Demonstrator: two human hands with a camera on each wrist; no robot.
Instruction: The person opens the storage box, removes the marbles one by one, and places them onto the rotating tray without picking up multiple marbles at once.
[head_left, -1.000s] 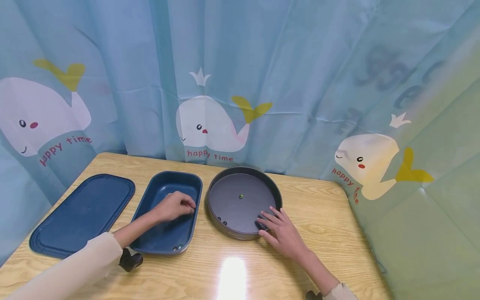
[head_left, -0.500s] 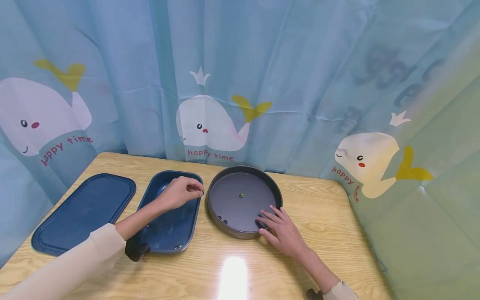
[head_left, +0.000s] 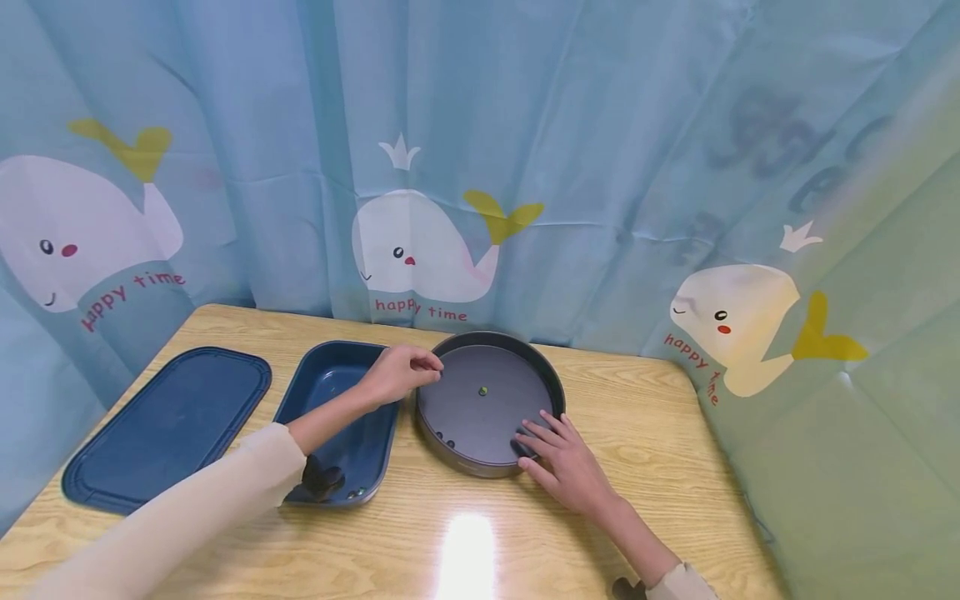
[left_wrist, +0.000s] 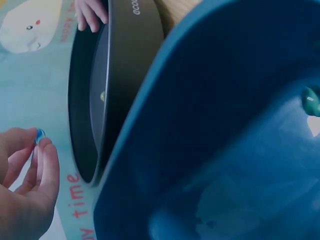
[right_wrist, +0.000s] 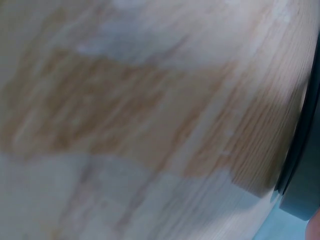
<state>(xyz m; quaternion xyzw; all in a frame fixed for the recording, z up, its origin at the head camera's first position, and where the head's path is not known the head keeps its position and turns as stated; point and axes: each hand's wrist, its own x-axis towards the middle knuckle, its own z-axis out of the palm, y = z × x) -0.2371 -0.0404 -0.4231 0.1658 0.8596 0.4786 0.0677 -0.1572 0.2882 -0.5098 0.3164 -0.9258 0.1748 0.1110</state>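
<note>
Lying flat on the far left of the wooden tabletop (head_left: 420,550), a blue lid (head_left: 168,425) opens the line-up. Next along comes the deep blue tub (head_left: 322,383), a pair of small marbles (head_left: 362,492) tucked into its near right corner. A beige sleeve (head_left: 187,508) stretches across, and here's the left hand (head_left: 397,375), thumb and fingertips pinching a blue marble (left_wrist: 40,135); the left wrist view shows that hold clearly. From the head view, those fingertips sit above the left rim of the round dark pan (head_left: 495,417).

Into the pan we go: two dark marbles (head_left: 451,443) rest close together by the near left wall, while a yellow-green marble (head_left: 483,391) sits alone around the middle of the floor. Over at the near right rim, the right hand (head_left: 567,467) lies with fingers extended and spread, fingertips over the inside; whether they press down, one cannot tell. Farthest right, the blue curtain (head_left: 600,125) that backs the whole scene shows another white whale (head_left: 735,312) with "happy time" beneath.
</note>
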